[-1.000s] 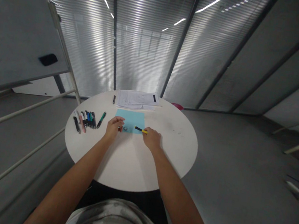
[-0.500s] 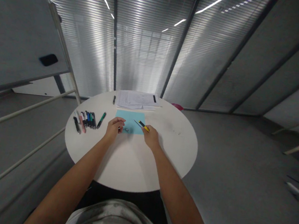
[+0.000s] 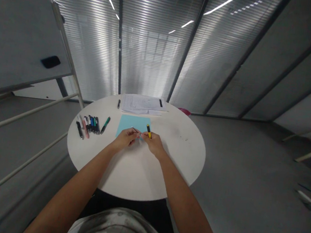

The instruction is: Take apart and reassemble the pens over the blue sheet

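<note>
My right hand (image 3: 153,142) is closed on a yellow pen barrel (image 3: 149,131) with a black end, which points up and away from me. Close against it, my left hand (image 3: 126,138) has its fingers pinched together. A thin dark rod like a pen refill (image 3: 134,129) shows at the left fingertips. The two hands' fingertips meet or nearly meet; whatever small part lies between them is too small to make out. Both hands are over the near edge of a light blue sheet (image 3: 135,121) on the round white table (image 3: 133,178).
Several pens (image 3: 92,124) lie in a row at the table's left, with a green and black pen (image 3: 105,125) beside them. Stacked printed papers (image 3: 141,104) and a dark pen (image 3: 119,103) are at the far edge. A whiteboard frame (image 3: 76,84) stands at left.
My hands have come together over the blue sheet. The yellow barrel has tilted more upright, and the thin rod, earlier beside it at my right hand, now shows at my left fingertips.
</note>
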`<state>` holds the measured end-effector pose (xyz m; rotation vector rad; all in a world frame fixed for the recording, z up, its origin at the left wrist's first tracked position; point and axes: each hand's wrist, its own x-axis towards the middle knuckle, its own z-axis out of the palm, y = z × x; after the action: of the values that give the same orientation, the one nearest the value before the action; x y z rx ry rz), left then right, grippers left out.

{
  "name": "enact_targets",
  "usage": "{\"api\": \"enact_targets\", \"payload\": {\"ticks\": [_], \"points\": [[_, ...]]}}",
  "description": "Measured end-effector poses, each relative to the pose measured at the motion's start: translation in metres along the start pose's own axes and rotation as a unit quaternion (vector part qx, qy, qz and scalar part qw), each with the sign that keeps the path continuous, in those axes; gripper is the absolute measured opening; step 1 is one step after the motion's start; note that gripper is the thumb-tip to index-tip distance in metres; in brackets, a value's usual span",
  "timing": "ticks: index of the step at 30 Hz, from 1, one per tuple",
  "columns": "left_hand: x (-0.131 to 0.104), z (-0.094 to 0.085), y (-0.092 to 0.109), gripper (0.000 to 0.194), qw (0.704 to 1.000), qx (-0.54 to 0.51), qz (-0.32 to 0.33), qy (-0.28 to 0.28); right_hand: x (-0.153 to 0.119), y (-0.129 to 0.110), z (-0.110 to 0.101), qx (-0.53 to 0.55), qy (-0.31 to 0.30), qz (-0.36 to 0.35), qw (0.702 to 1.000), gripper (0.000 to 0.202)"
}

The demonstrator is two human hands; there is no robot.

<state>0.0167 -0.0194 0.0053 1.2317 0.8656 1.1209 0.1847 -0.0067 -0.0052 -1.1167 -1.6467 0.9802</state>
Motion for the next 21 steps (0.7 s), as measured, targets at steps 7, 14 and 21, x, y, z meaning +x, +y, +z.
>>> {"api": "enact_targets", "payload": {"ticks": [7,14,21], "points": [[0.002,-0.002,0.001,0.032,0.999,-0.014,-0.005,0.032,0.000,0.006,0.002,0.019,0.001,0.002,1.000,0.041],[0.007,-0.009,0.004,0.032,0.985,-0.152,0.002,0.079,-0.003,0.007,0.003,-0.008,-0.046,-0.013,0.999,0.041],[0.015,-0.015,0.002,0.030,0.972,-0.177,0.004,0.153,-0.008,0.002,0.002,-0.062,-0.085,-0.019,0.994,0.042]]}}
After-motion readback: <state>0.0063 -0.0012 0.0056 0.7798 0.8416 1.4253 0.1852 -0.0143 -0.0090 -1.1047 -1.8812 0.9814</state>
